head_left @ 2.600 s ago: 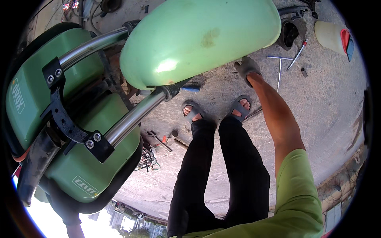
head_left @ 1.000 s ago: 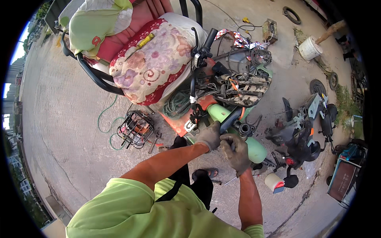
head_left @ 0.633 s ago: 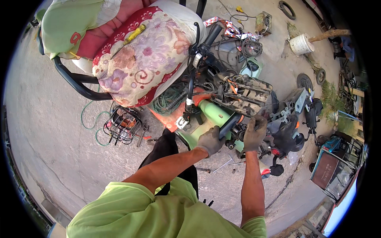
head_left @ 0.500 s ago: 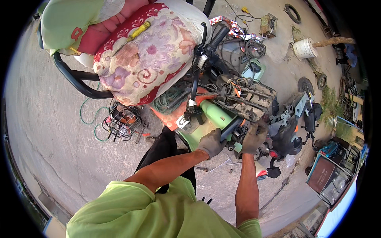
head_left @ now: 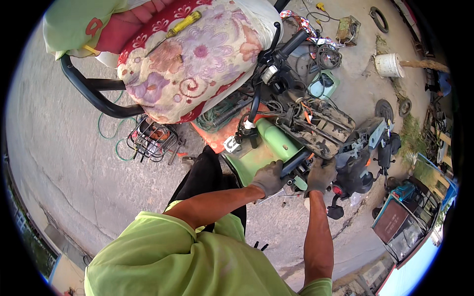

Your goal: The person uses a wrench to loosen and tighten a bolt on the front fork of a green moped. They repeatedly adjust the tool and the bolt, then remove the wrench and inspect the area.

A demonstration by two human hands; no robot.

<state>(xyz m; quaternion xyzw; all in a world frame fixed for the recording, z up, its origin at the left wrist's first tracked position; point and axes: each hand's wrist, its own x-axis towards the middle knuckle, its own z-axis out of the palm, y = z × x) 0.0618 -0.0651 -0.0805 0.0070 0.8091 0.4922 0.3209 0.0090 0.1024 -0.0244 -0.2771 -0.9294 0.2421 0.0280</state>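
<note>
A partly dismantled electric scooter stands in front of me, with a light green body panel and a dark, dirt-caked frame. My gloved left hand is closed over the near edge of the panel, beside a black bar. To the right, my gloved right hand is curled at the frame's near end; what its fingers hold is hidden. Handlebars with cables rise at the scooter's far left. A yellow-handled screwdriver lies on the flower-patterned seat cover.
Left of the scooter, a black wire basket holds odds and ends beside a green cord. Another scooter with a red light stands at right. A white bucket, a tyre and a metal box lie farther off.
The view has shifted, so the scooter sits a little farther right. My left hand stays at the panel edge. My right hand is slightly lower and its fingers more tucked in at the frame.
</note>
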